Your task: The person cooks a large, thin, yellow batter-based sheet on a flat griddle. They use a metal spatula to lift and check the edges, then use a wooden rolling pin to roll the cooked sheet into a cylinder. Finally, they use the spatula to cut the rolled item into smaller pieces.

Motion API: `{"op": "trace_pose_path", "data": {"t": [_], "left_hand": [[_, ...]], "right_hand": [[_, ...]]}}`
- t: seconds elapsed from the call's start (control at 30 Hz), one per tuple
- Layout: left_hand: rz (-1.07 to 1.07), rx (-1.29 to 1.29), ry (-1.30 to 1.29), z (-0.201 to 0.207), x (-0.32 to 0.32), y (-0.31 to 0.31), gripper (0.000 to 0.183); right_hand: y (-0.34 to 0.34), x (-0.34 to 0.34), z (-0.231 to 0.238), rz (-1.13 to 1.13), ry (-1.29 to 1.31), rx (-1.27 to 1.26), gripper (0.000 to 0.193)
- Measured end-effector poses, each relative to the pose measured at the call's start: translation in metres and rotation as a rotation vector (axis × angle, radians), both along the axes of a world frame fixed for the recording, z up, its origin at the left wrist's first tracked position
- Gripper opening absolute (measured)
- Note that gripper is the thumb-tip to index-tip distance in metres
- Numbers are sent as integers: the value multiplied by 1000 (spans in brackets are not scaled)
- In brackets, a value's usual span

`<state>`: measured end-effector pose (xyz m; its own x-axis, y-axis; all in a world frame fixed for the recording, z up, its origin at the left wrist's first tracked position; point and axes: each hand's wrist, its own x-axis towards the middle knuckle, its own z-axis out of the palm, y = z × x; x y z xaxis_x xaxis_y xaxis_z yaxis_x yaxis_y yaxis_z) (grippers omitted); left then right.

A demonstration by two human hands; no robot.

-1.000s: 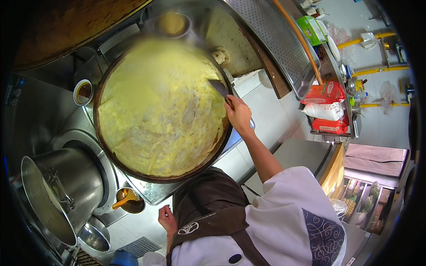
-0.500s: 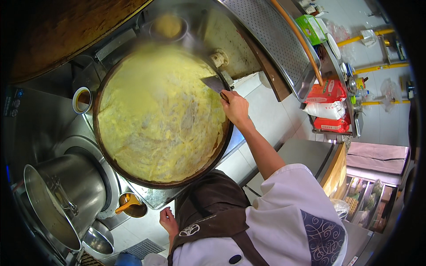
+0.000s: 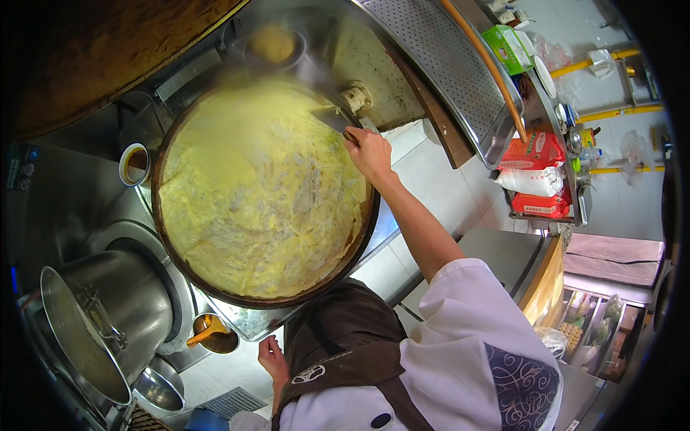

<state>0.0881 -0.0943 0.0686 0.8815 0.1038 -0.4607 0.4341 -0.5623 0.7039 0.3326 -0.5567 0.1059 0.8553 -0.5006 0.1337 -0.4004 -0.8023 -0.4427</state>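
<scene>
A wide, thin yellow pancake [image 3: 262,194] covers nearly all of a large round griddle [image 3: 162,215]. My right hand [image 3: 371,154] grips the short handle of a flat metal scraper [image 3: 330,118] at the griddle's right rim. The scraper's blade lies at the pancake's upper right edge. Low beside my dark apron [image 3: 345,323] hangs my left hand [image 3: 273,359], away from the griddle, its fingers curled. Whether anything is in it I cannot make out. Steam blurs the far part of the pancake.
At left stands a big steel pot [image 3: 122,302], with a small pot and an orange-handled brush [image 3: 208,329] close by. A cup of brown liquid [image 3: 134,164] sits at the griddle's left rim. A perforated metal tray [image 3: 445,65] and red packages [image 3: 533,152] are at right.
My right hand has moved up and slightly left along the griddle's rim, carrying the scraper with it. My left hand has hardly moved.
</scene>
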Motion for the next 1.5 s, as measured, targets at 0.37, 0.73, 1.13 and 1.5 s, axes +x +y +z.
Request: {"op": "trace_pose_path", "data": {"t": [0.37, 0.73, 1.13, 1.5], "left_hand": [[5, 10, -53, -13, -9, 4, 19], [37, 151, 78, -50, -50, 33, 18], [-128, 178, 85, -65, -73, 30, 13], [-99, 172, 112, -67, -82, 28, 11]], "right_hand": [[-5, 20, -3, -40, -119, 446, 31], [-15, -23, -8, -242, -51, 508, 34], [-21, 65, -19, -39, -61, 390, 32], [-10, 77, -7, 24, -10, 230, 30]]}}
